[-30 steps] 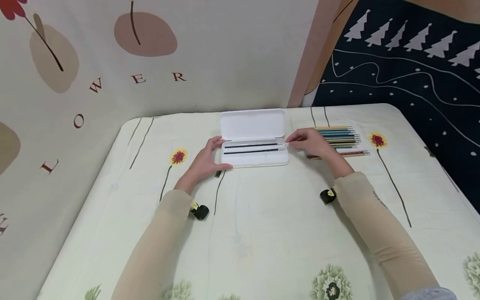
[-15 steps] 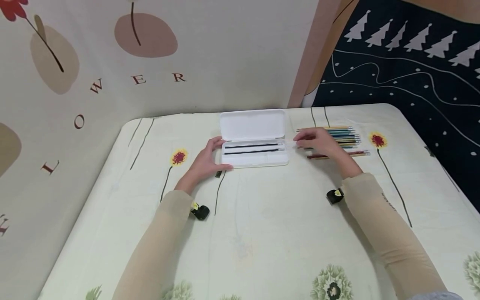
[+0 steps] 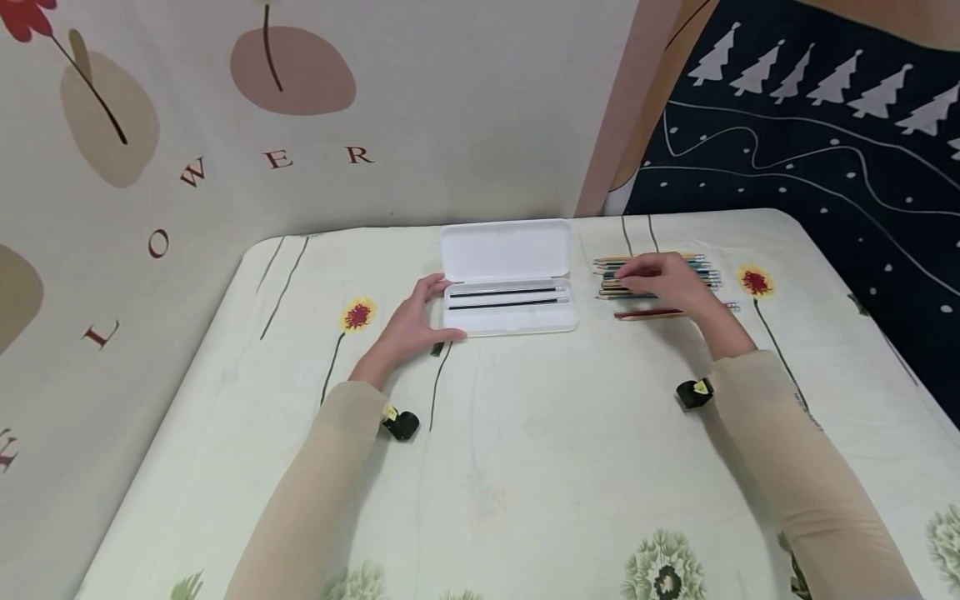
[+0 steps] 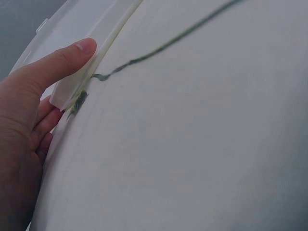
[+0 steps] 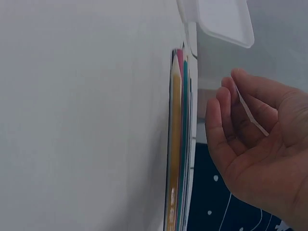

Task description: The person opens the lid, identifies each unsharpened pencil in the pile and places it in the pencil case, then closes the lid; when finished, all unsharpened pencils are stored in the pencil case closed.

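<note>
Sleeves nearest, with a small black camera hanging under the right wrist, low over the table: possible bumping of the pencils, in case of a careless turn of the wrist.

Farther on, left hand gripping the left end of the white pencil case, thumb at the front edge, other fingers around the back corner. A hold from one end only, therefore some risk of slipping or turning of the case under uneven squeezing. Inside it, two dark pencils lying lengthwise, apart and not quite parallel; after a jolt, probable rolling of both to one side.

To the right, on the table, a red pencil with another alongside, apart from the main group of coloured pencils. Above this group, right hand with fingers loosely bent, thumb close to the fingertips, nothing visible between them. Because of such tight packing, easy to pinch two together, or to push neighbours into rolling away; tips pointing toward the case, so also some danger of a broken point.

Farthest, lid open behind the case; leaning or flat, impossible to tell. If leaning, perhaps at risk of dropping forward onto the fingers of the left hand after a knock.
</note>
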Motion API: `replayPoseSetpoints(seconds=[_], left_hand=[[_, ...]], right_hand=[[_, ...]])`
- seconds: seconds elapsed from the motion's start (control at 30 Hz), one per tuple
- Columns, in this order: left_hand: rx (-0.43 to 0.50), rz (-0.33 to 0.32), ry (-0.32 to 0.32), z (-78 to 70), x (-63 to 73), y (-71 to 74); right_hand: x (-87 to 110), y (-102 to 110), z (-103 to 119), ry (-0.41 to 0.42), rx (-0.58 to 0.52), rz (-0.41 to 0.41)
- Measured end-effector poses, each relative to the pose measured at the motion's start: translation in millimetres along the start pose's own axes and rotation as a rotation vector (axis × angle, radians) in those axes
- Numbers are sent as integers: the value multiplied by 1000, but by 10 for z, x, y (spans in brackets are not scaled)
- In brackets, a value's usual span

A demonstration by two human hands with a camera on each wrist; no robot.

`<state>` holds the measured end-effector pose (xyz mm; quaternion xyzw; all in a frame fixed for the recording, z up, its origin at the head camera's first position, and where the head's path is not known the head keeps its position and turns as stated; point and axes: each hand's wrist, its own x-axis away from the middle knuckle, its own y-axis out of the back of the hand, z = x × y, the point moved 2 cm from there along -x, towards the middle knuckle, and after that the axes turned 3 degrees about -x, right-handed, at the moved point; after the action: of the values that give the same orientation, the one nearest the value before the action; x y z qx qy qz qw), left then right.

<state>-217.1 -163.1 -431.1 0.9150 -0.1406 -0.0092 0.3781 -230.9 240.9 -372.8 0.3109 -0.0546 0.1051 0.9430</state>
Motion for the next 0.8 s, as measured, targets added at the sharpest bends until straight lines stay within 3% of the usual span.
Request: replayPoseSetpoints(seconds=[0.6,0.8], left_hand=[[-5,-5,-2,-7,10,17],[-2,-3,-4,-1,2,11]], right_hand=[[217,416,-287,-102,30,-73],[300,597,-470,-96,-34,-150]])
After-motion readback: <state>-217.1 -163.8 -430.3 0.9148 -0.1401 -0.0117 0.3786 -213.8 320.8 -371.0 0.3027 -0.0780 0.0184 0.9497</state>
